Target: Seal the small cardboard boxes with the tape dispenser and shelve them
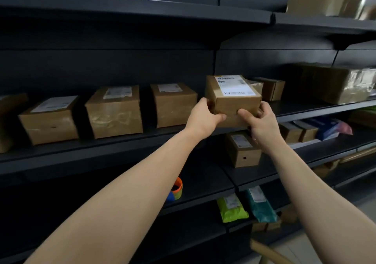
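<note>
Both forearms (114, 202) reach in from the bottom. Left hand (203, 119) and right hand (261, 121) grip a small labelled cardboard box (234, 99), fingers curled round its near corners. It's at the front edge of the middle shelf (122, 152); can't tell if its bottom touches. Three sealed boxes (115, 111) sit in a row to its left. The tape dispenser (176, 188) is one shelf down, half hidden by the left arm.

The left forearm (142, 182) hides part of the tape dispenser (177, 189); the label (234, 85) on the held box (230, 105) is unreadably small.
</note>
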The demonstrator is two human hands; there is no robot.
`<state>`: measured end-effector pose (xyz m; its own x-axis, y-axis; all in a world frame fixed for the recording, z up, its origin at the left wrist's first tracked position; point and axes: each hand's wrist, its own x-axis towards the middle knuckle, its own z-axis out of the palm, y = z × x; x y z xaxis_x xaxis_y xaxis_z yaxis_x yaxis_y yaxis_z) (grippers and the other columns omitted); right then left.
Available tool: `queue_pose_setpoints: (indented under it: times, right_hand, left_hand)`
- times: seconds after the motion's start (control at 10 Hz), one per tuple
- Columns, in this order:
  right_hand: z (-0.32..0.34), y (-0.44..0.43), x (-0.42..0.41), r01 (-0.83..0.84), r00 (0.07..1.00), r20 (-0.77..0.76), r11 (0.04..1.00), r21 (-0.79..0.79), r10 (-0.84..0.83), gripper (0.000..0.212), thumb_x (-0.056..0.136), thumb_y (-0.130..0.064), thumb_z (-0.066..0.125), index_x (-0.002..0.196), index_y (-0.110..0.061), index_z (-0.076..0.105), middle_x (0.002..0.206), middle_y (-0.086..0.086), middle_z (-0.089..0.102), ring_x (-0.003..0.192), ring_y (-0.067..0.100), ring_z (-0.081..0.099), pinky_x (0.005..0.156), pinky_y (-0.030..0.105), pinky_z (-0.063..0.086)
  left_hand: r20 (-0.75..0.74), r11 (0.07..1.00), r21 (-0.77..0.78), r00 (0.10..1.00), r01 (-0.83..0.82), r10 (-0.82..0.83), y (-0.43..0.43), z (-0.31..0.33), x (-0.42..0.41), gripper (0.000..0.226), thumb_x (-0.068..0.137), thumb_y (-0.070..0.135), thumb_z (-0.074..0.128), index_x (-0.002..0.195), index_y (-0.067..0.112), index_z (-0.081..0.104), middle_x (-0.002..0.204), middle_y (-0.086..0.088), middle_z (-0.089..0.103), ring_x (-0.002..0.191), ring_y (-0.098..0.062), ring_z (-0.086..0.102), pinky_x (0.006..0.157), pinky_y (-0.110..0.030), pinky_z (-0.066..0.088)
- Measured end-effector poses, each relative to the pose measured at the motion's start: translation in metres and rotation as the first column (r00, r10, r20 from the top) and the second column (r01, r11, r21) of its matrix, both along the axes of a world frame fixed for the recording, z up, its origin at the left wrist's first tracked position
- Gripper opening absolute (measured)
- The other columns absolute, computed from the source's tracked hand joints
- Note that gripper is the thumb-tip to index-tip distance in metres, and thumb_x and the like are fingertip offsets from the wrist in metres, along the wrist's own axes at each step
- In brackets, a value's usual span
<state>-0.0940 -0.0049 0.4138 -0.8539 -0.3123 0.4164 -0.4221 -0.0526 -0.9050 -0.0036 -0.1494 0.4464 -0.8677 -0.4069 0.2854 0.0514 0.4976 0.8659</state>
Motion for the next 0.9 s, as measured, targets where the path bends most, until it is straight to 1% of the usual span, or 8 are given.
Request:
queue_pose_setpoints:
  times: [0.1, 0.2, 0.3, 0.4, 0.5, 0.6, 0.8, 0.9]
  right_hand:
    - [-0.003, -0.013, -0.04, -0.02, 1.0, 0.017, 0.999, 0.035, 0.019, 0.057, 0.085, -0.032, 0.068, 0.135, -0.017, 0.043, 0.13, 0.001, 0.055, 0.118, 0.016, 0.052, 0.095, 0.033, 0.047]
    - [-0.009, -0.027, -0.073, -0.047, 0.997, 0.065, 0.996, 0.072, 0.042, 0.052, 0.087, -0.034, 0.065, 0.133, -0.016, 0.047, 0.125, -0.002, 0.058, 0.113, 0.015, 0.055, 0.09, 0.03, 0.046]
    - [-0.014, -0.039, -0.097, -0.047, 0.996, 0.083, 0.993, 0.108, 0.038, 0.046, 0.09, -0.034, 0.062, 0.13, -0.014, 0.049, 0.118, -0.004, 0.058, 0.106, 0.012, 0.054, 0.077, 0.019, 0.042]
    - [-0.017, -0.049, -0.115, -0.041, 0.998, 0.056, 0.989, 0.143, 0.033, 0.045, 0.091, -0.032, 0.06, 0.13, -0.012, 0.05, 0.123, -0.001, 0.059, 0.111, 0.014, 0.055, 0.085, 0.022, 0.044]
    - [-0.021, -0.059, -0.128, -0.026, 0.998, 0.067, 0.985, 0.17, 0.015, 0.045, 0.092, -0.028, 0.06, 0.132, -0.012, 0.047, 0.127, 0.001, 0.057, 0.114, 0.015, 0.053, 0.094, 0.028, 0.042]
    - [-0.021, -0.067, -0.134, 0.006, 0.998, 0.054, 0.975, 0.221, -0.018, 0.048, 0.091, -0.028, 0.061, 0.133, -0.012, 0.044, 0.13, 0.004, 0.055, 0.121, 0.021, 0.05, 0.096, 0.029, 0.04]
    - [-0.02, -0.067, -0.131, 0.118, 0.989, 0.059, 0.955, 0.271, -0.139, 0.064, 0.092, -0.031, 0.061, 0.146, -0.014, 0.031, 0.144, 0.007, 0.045, 0.133, 0.025, 0.042, 0.107, 0.038, 0.036]
    - [-0.013, -0.064, -0.113, 0.233, 0.973, -0.045, 0.954, 0.191, -0.229, 0.059, 0.093, -0.034, 0.058, 0.143, -0.012, 0.037, 0.141, 0.007, 0.048, 0.13, 0.022, 0.045, 0.099, 0.03, 0.038]
  left_hand:
    - [0.094, 0.997, -0.074, 0.995, -0.022, 0.029, -0.013, 0.0, -0.036, 0.043, 0.087, 0.021, 0.068, 0.126, 0.012, 0.055, 0.122, -0.004, 0.062, 0.113, -0.021, 0.057, 0.096, -0.033, 0.046]
    - [0.175, 0.987, -0.127, 0.978, -0.096, 0.117, -0.018, 0.0, -0.068, 0.048, 0.091, 0.025, 0.063, 0.134, 0.012, 0.049, 0.13, -0.004, 0.055, 0.119, -0.024, 0.053, 0.099, -0.035, 0.043]
    - [0.18, 0.973, -0.152, 0.963, -0.175, 0.201, -0.018, -0.004, -0.093, 0.046, 0.094, 0.022, 0.058, 0.137, 0.009, 0.044, 0.135, -0.006, 0.05, 0.122, -0.024, 0.049, 0.096, -0.03, 0.04]
    - [0.2, 0.964, -0.141, 0.947, -0.226, 0.251, -0.019, -0.008, -0.109, 0.043, 0.096, 0.021, 0.055, 0.135, 0.006, 0.043, 0.135, -0.009, 0.049, 0.122, -0.026, 0.049, 0.092, -0.028, 0.039]
    - [0.242, 0.955, -0.134, 0.926, -0.265, 0.291, -0.022, -0.014, -0.119, 0.046, 0.097, 0.021, 0.053, 0.137, 0.005, 0.04, 0.139, -0.011, 0.046, 0.126, -0.027, 0.046, 0.096, -0.03, 0.039]
    - [0.263, 0.947, -0.151, 0.912, -0.283, 0.314, -0.025, -0.018, -0.125, 0.045, 0.098, 0.021, 0.053, 0.137, 0.005, 0.04, 0.138, -0.011, 0.047, 0.125, -0.028, 0.047, 0.096, -0.031, 0.04]
    - [0.222, 0.946, -0.165, 0.924, -0.279, 0.311, -0.021, -0.015, -0.121, 0.05, 0.097, 0.02, 0.054, 0.141, 0.006, 0.035, 0.143, -0.011, 0.044, 0.13, -0.026, 0.043, 0.1, -0.03, 0.038]
    - [0.083, 0.957, -0.134, 0.959, -0.259, 0.271, -0.019, -0.009, -0.107, 0.051, 0.097, 0.022, 0.053, 0.143, 0.01, 0.034, 0.141, -0.007, 0.046, 0.128, -0.022, 0.047, 0.098, -0.028, 0.041]
